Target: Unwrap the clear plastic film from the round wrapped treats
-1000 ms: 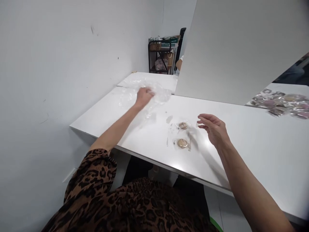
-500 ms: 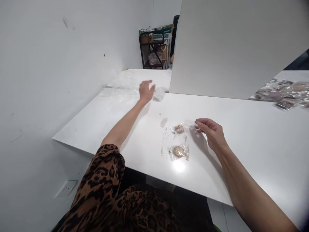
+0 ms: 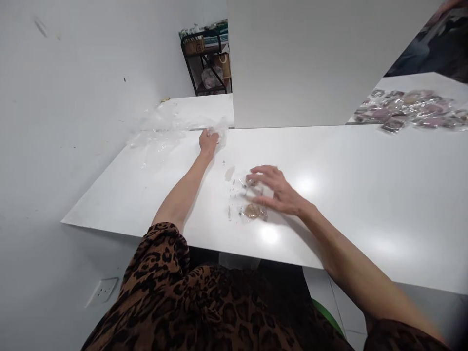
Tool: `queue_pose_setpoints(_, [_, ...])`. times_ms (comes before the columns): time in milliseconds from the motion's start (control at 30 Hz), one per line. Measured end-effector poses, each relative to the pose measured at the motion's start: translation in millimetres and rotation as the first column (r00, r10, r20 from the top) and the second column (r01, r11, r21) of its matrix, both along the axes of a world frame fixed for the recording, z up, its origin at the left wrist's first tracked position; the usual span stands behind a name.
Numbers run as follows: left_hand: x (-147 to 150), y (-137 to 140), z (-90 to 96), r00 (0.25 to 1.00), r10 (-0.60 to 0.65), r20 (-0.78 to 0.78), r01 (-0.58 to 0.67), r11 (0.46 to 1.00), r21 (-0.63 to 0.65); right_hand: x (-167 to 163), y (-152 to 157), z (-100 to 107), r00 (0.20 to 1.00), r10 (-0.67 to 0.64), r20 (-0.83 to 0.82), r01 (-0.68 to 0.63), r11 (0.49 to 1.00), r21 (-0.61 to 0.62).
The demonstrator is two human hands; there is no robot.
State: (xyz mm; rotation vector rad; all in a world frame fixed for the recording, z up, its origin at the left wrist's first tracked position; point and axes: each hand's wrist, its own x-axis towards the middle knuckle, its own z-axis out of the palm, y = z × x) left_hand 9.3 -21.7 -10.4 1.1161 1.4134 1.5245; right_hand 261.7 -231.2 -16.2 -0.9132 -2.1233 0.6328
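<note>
At the far side of the white table (image 3: 175, 195), my left hand (image 3: 208, 143) is closed on a clear plastic bag (image 3: 222, 127). My right hand (image 3: 274, 187) hovers with fingers apart over two cookies in clear wrappers. Its fingers partly cover the farther wrapped cookie (image 3: 250, 182); whether they touch it I cannot tell. The nearer wrapped cookie (image 3: 252, 210) is round and golden, flat on the table just below my thumb.
More clear plastic bags (image 3: 157, 136) lie at the back left near the wall. A tall white panel (image 3: 300, 63) stands at the back. Several wrapped items (image 3: 413, 109) are heaped at the back right. A dark shelf rack (image 3: 204, 63) is beyond the table.
My left hand has closed on the clear plastic bag. My right hand has moved left over the wrapped cookies with its fingers spread. The view has shifted to the right.
</note>
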Motion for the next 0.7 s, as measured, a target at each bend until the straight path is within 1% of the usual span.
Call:
queue_pose_setpoints(33, [-2, -10, 1.7, 0.999, 0.001, 0.045, -0.001, 1.0, -0.013, -6, -7, -1, 0.988, 0.081, 0.129, -0.093, 0.992, 0.09])
queue_pose_setpoints(67, [-4, -22, 3.8, 0.996, -0.006, 0.093, 0.008, 1.0, -0.025, -12, -12, -3, 0.96, 0.13, 0.247, -0.17, 0.974, 0.149])
queue_pose_setpoints(100, [-6, -34, 6.2, 0.986, -0.025, 0.164, 0.031, 0.999, -0.032, -17, -15, -7, 0.929, 0.146, 0.34, -0.218, 0.958, 0.185])
queue_pose_setpoints(133, [-7, -48, 8.9, 0.968, -0.048, 0.248, 0.058, 0.998, -0.037, -20, -16, -13, 0.904, 0.137, 0.405, -0.236, 0.95, 0.204])
queue_pose_setpoints(200, [-7, -75, 14.5, 0.916, -0.081, 0.394, 0.108, 0.993, -0.047, -20, -10, -25, 0.884, 0.079, 0.462, -0.197, 0.957, 0.213])
queue_pose_setpoints(267, [-4, -100, 19.7, 0.878, -0.1, 0.468, 0.148, 0.987, -0.068, -14, 2, -35, 0.896, -0.015, 0.443, -0.091, 0.972, 0.218])
queue_pose_setpoints(333, [3, -123, 23.6, 0.848, -0.132, 0.513, 0.211, 0.973, -0.098, -5, 14, -41, 0.919, -0.133, 0.372, 0.044, 0.971, 0.237])
queue_pose_setpoints(400, [13, -141, 25.5, 0.821, -0.181, 0.541, 0.292, 0.948, -0.126, 3, 23, -44, 0.939, -0.249, 0.239, 0.19, 0.951, 0.243])
queue_pose_setpoints(467, [24, -157, 25.4, 0.801, -0.244, 0.547, 0.368, 0.921, -0.129, 7, 25, -43, 0.945, -0.318, 0.075, 0.298, 0.933, 0.2])
queue_pose_setpoints(533, [34, -169, 23.3, 0.788, -0.315, 0.529, 0.427, 0.899, -0.101, 8, 24, -40, 0.939, -0.338, -0.055, 0.343, 0.926, 0.158])
queue_pose_setpoints(567, [37, -173, 21.8, 0.784, -0.346, 0.516, 0.449, 0.889, -0.086, 8, 24, -39, 0.939, -0.331, -0.088, 0.342, 0.926, 0.162])
queue_pose_setpoints(633, [41, -178, 17.9, 0.781, -0.387, 0.491, 0.484, 0.871, -0.083, 8, 22, -36, 0.949, -0.305, -0.077, 0.315, 0.921, 0.228])
queue_pose_setpoints(700, [41, -180, 13.6, 0.779, -0.411, 0.473, 0.516, 0.849, -0.112, 8, 23, -34, 0.955, -0.297, -0.007, 0.285, 0.909, 0.305])
